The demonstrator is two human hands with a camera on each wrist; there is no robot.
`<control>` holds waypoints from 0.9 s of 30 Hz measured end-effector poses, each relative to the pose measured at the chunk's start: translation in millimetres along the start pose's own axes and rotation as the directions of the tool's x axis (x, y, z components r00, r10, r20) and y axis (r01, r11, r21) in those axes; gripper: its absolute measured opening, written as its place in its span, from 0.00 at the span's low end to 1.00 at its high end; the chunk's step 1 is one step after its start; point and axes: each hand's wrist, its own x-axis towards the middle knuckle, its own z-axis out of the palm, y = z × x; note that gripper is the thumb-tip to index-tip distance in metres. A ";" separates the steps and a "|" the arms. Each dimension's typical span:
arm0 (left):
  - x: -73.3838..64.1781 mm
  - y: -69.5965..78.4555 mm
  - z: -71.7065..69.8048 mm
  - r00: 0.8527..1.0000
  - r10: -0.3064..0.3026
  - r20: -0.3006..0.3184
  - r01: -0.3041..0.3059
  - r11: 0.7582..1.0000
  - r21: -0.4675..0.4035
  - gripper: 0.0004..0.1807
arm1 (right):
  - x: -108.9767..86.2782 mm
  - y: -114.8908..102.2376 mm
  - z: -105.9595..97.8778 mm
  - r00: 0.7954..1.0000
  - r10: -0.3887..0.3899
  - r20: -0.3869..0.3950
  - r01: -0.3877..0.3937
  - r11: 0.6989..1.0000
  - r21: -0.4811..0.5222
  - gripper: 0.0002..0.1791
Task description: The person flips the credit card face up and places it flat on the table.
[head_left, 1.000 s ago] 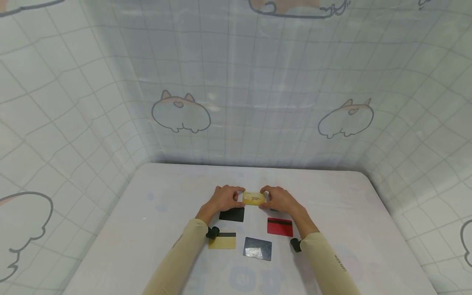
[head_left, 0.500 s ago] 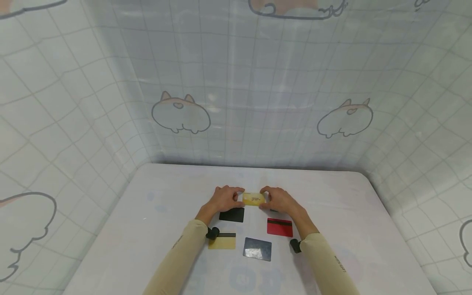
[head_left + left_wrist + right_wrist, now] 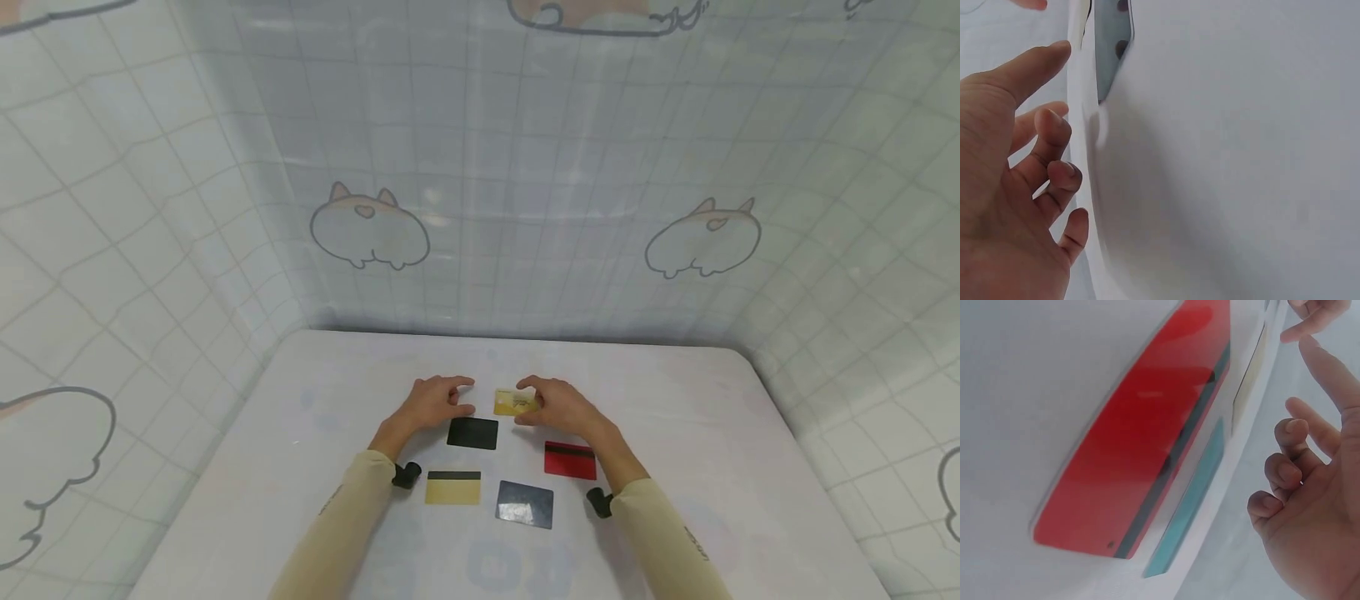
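Note:
A yellow card point(image 3: 512, 403) lies flat on the white table, towards its far side. My right hand point(image 3: 564, 408) is over its right end, thumb and index finger spread, pinching nothing. In the right wrist view that card point(image 3: 1249, 381) lies beyond the fingertips. My left hand point(image 3: 433, 402) is to the left of the yellow card, apart from it, with thumb and forefinger spread. Just below the left thumb lies a black card point(image 3: 472, 433), which looks glossy in the left wrist view. The other fingers of both hands are loosely bent.
A red card point(image 3: 570, 462) with a dark stripe, a glossy dark blue-grey card point(image 3: 525, 505) and a gold card point(image 3: 453, 490) lie nearer on the table. A teal card point(image 3: 1188, 506), hidden by the right hand in the head view, lies past the red one. Patterned sheeting point(image 3: 525, 167) surrounds the table.
Both hands held the yellow card's ends before. The left hand has let go and moved left; the right hand's fingers have spread and shifted slightly left over the card, which stays in place.

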 end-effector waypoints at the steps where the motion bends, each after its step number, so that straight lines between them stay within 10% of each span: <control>1: -2.3 -2.1 -0.8 1.000 -0.005 0.000 0.005 1.000 -0.007 0.29 | -0.8 -1.7 0.8 1.000 -0.002 0.003 0.002 1.000 -0.015 0.35; 27: -51.4 -10.2 -13.4 0.994 0.000 0.113 0.002 1.000 -0.012 0.32 | -3.1 -27.3 32.5 0.992 -0.055 0.109 0.080 0.969 -0.236 0.35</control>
